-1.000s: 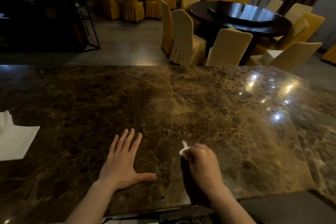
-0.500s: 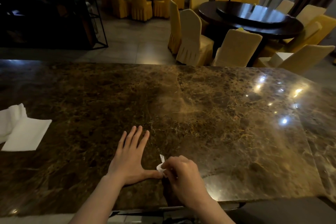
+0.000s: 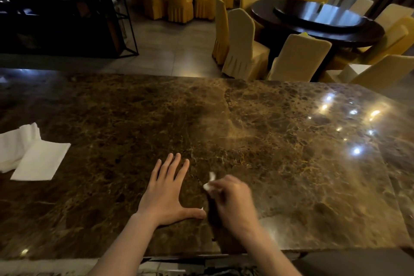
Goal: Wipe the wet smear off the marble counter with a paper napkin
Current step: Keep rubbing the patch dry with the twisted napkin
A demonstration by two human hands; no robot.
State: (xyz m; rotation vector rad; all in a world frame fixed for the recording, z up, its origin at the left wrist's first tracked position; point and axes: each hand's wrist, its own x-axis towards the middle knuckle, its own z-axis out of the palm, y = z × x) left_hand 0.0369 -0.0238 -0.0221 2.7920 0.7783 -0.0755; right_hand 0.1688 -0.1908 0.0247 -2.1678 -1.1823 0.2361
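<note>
The brown marble counter (image 3: 280, 141) fills the lower view. My left hand (image 3: 167, 192) lies flat on it, fingers spread, holding nothing. Just to its right my right hand (image 3: 233, 201) is closed on a crumpled white paper napkin (image 3: 209, 182), whose tip sticks out past the fingers and touches the stone. The right hand is blurred by motion. A pale hazy streak (image 3: 226, 134) shows on the marble beyond the hands; I cannot tell if it is wet.
Spare white napkins (image 3: 33, 157) lie on the counter at the far left. Beyond the far edge stand yellow-covered chairs (image 3: 242, 45) and a dark round table (image 3: 318, 20). A dark metal shelf (image 3: 67, 11) is at the back left.
My right hand with the napkin slid left and toward me, then forward again by the left thumb. The left hand stayed flat. The view shifted, showing more of the spare napkins.
</note>
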